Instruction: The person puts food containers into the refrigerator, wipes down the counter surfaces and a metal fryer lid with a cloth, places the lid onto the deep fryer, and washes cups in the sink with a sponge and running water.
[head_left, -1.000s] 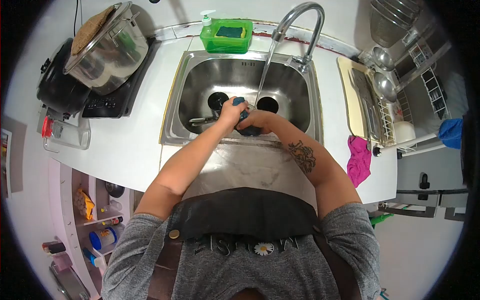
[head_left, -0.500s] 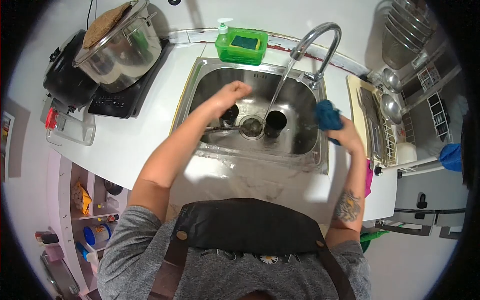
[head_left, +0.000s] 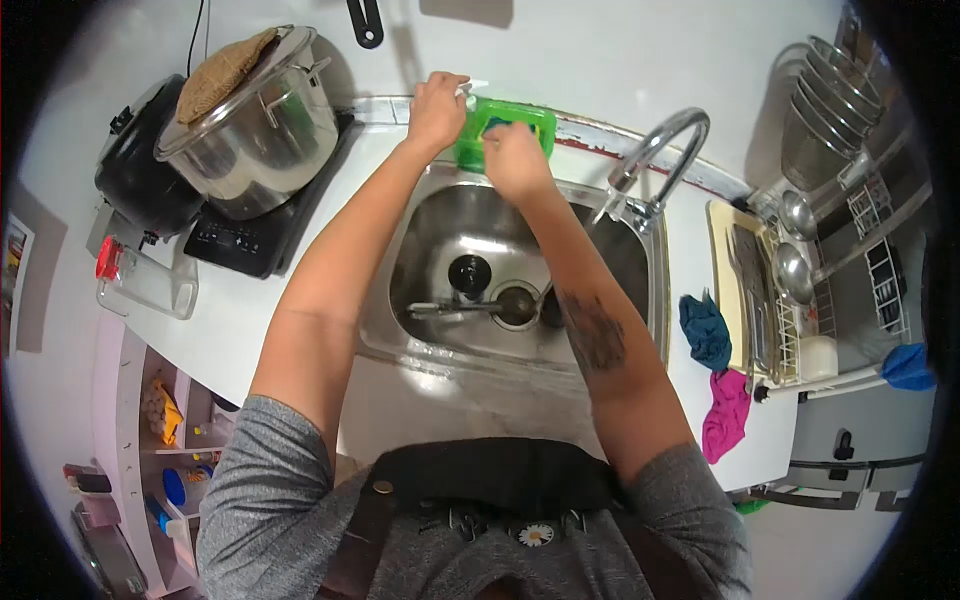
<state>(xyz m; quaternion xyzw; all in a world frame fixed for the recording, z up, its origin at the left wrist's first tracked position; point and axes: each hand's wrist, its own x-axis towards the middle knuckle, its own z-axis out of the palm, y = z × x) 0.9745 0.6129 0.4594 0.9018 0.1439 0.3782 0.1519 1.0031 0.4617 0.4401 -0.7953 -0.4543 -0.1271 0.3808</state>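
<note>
At the back of the sink, my left hand (head_left: 437,115) is curled over the white pump (head_left: 474,88) of the green soap dispenser and sponge holder (head_left: 540,120). My right hand (head_left: 516,160) reaches into that holder with bent fingers closed on the sponge (head_left: 497,124), which they mostly cover. Below my arms, the steel sink (head_left: 420,215) contains a black cup (head_left: 469,276) and a ladle (head_left: 480,307) whose bowl lies at the drain. Another dark cup is largely hidden behind my right forearm. A thin water stream leaves the faucet (head_left: 690,125).
A crumpled teal cloth (head_left: 705,332) and a pink cloth (head_left: 726,415) lie right of the sink, beside a cutting board (head_left: 722,225) and dish rack. Left are a large steel pot (head_left: 265,140) on an induction cooker (head_left: 232,242) and a red-lidded clear container (head_left: 150,285).
My right hand has let go of the teal cloth on the right counter and moved to the sponge. My left hand has risen from over the sink to the soap pump.
</note>
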